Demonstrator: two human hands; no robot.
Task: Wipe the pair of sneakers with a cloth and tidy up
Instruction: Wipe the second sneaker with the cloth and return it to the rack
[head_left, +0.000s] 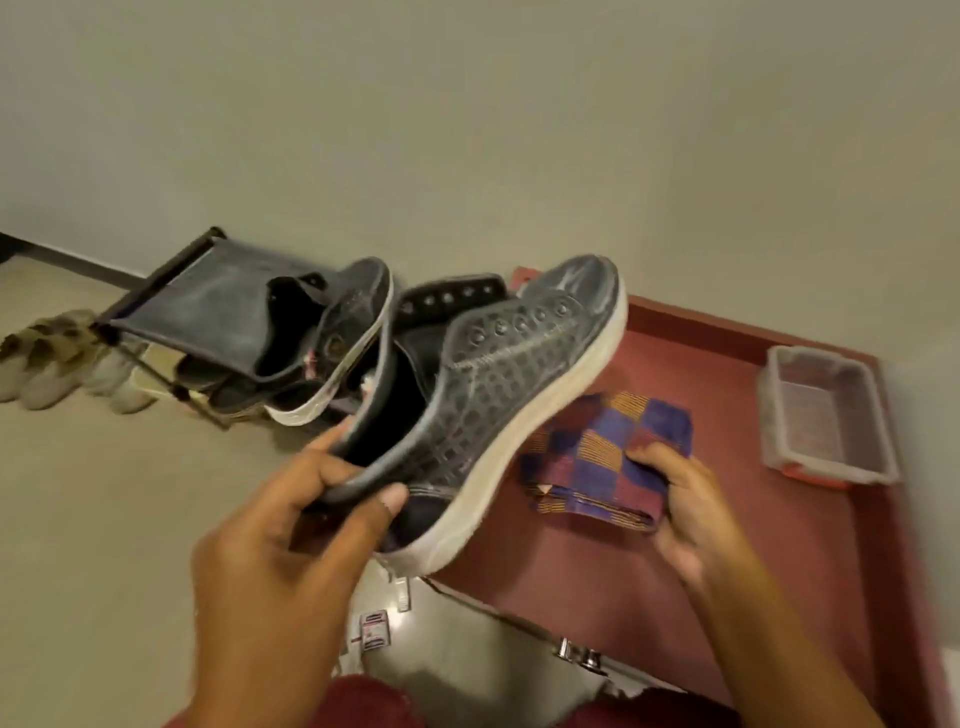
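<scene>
Wiping stage: left hand (291, 519) grips both sneakers (467, 395) by the collars; right hand (675, 499) pinches folded cloth (608, 457). Next, probably: cloth to sole edge.

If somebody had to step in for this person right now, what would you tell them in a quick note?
Left hand: its grip is on the heel collar of the near sneaker, held up in the air on its side.
Right hand: holds the folded checked cloth just under that sneaker's white sole, over the red table.
Second sneaker: behind, by the shoe rack; what carries it I cannot tell.
Clear tub: far right on the table.
Done: cannot tell. Left: wipe both sneakers, then tidy up.
</scene>
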